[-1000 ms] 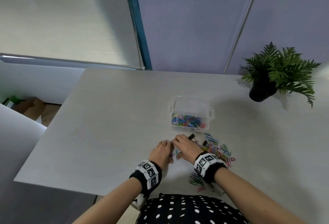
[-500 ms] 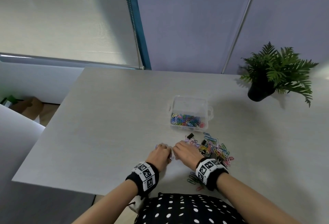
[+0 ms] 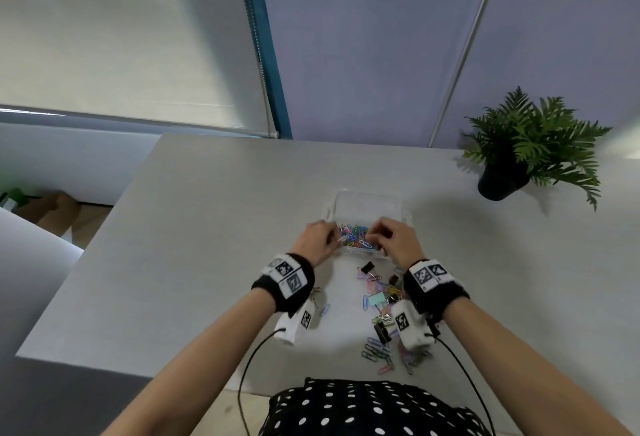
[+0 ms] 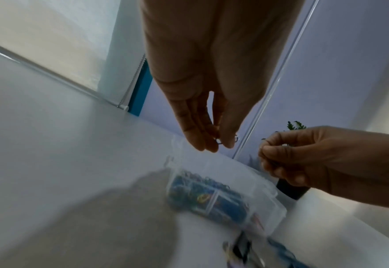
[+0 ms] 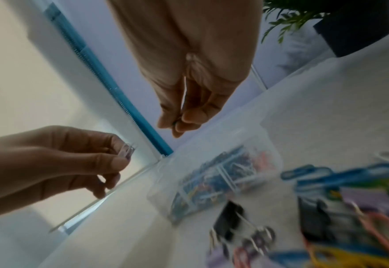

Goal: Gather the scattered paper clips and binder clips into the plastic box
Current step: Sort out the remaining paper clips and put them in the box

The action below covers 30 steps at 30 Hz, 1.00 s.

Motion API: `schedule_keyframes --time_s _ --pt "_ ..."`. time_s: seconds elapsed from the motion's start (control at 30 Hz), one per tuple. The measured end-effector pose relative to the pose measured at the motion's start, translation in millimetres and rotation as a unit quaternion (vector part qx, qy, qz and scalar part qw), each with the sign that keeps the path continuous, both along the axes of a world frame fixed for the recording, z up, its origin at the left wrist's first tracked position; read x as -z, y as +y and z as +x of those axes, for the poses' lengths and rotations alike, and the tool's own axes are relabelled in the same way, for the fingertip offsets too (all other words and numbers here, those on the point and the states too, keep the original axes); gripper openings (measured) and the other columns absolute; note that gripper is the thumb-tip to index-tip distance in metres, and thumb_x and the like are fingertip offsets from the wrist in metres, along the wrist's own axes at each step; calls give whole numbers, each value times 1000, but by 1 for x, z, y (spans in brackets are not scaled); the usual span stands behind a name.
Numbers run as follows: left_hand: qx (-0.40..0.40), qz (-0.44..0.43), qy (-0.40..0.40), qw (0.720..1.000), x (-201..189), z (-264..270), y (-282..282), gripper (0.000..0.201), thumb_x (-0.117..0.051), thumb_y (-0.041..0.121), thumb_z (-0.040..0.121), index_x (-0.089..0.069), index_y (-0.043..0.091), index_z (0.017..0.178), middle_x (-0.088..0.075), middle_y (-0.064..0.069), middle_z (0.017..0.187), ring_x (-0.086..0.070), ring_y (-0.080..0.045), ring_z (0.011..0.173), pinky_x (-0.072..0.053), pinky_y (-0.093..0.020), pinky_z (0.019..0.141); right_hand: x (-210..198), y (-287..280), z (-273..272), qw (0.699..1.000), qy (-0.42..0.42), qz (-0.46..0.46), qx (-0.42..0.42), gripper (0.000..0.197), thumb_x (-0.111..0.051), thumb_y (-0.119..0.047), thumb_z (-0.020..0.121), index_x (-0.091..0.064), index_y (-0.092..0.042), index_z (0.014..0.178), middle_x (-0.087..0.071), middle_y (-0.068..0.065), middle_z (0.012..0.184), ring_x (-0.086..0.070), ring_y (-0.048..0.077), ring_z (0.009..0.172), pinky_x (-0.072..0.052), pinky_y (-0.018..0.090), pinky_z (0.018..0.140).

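Observation:
The clear plastic box (image 3: 367, 198) stands mid-table with coloured paper clips (image 3: 356, 240) in its near compartments. Both hands hover over its near edge. My left hand (image 3: 334, 236) pinches a paper clip (image 4: 218, 142) between thumb and fingertips; the right wrist view shows that clip as pale purple (image 5: 128, 152). My right hand (image 3: 372, 235) pinches something small and dark (image 5: 176, 123), most likely a clip. Scattered paper clips and binder clips (image 3: 379, 293) lie just in front of the box, among them a black binder clip (image 3: 367, 267).
A potted fern (image 3: 502, 179) stands at the back right. A few loose clips (image 3: 323, 309) lie under my left wrist, and more (image 3: 375, 352) sit near the table's front edge. Walls close in behind the table.
Both hands lifted off the table beside the pile and moved forward to above the box, each carrying a pinched clip.

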<state>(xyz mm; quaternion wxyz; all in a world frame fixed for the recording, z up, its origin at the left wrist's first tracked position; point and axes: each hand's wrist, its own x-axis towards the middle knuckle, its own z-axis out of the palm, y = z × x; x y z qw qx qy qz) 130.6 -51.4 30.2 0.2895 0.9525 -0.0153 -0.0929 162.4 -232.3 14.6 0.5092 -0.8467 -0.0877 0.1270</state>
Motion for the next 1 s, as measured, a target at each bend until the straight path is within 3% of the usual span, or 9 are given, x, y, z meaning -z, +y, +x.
schedule_keyframes --time_s 0.1,0.2,0.3,0.4,0.5,0.6,0.73,0.9,1.0 --pt "-23 0 -6 1000 -2 36 -10 16 -55 9 88 -62 -2 98 -62 -19 104 -60 -31 96 -45 -30 85 4 0 24 998 10 -9 59 20 -60 3 82 -60 -12 69 -61 3 62 -53 -3 42 -43 8 46" --pt "-15 21 20 999 7 56 -19 20 -52 0 87 -63 -3 103 -61 -22 111 -60 -34 101 -43 -32 92 9 4 31 996 39 -74 39 12 -55 2 85 -66 -3 88 -68 15 86 -65 16 71 -51 19 66" --pt "38 22 56 997 19 58 -21 27 -51 -3 88 -60 -2 112 -62 -22 114 -61 -32 102 -44 -32 97 10 3 21 985 -8 -171 -20 19 -52 3 86 -65 1 100 -68 17 103 -63 28 96 -49 31 90" --pt "63 17 36 997 24 46 -14 29 -50 -3 88 -62 2 113 -66 -18 110 -62 -29 102 -44 -32 97 7 3 -2 976 -82 -194 -48 16 -50 -1 87 -64 -3 94 -66 14 99 -59 27 94 -48 36 86" --pt "47 -27 24 998 24 21 2 29 -49 -3 89 -63 4 113 -67 -12 106 -61 -19 93 -44 -20 88 17 4 -34 949 -89 -266 -142 13 -54 -13 88 -60 -6 97 -60 10 104 -54 23 98 -44 31 84" --pt "24 -52 18 998 25 -10 28 31 -44 -12 85 -66 2 102 -69 -15 99 -58 -15 78 -43 -7 71 34 3 -53 906 -80 -354 -218 34 -63 -27 81 -56 -7 108 -54 8 115 -45 24 112 -36 32 92" --pt "-11 -25 13 1000 26 -44 59 23 -49 -6 84 -68 6 91 -68 -10 95 -61 -20 84 -44 -21 77 42 4 -61 883 -96 -407 -212 52 -66 -29 76 -48 -5 119 -47 9 126 -37 25 122 -35 35 95" --pt "44 64 28 997 44 -73 59 16 -53 12 87 -65 17 95 -64 -3 100 -56 -20 97 -49 -34 83 54 3 -62 893 -102 -397 -186 39 -65 -20 77 -51 -9 112 -51 5 123 -39 22 119 -37 32 95" --pt "59 101 45 992 53 -77 49 18 -52 26 90 -62 18 101 -58 -1 108 -51 -18 104 -47 -33 81 53 3 -61 896 -98 -391 -189 35 -63 -20 80 -51 -10 112 -52 4 122 -39 22 119 -34 32 98"
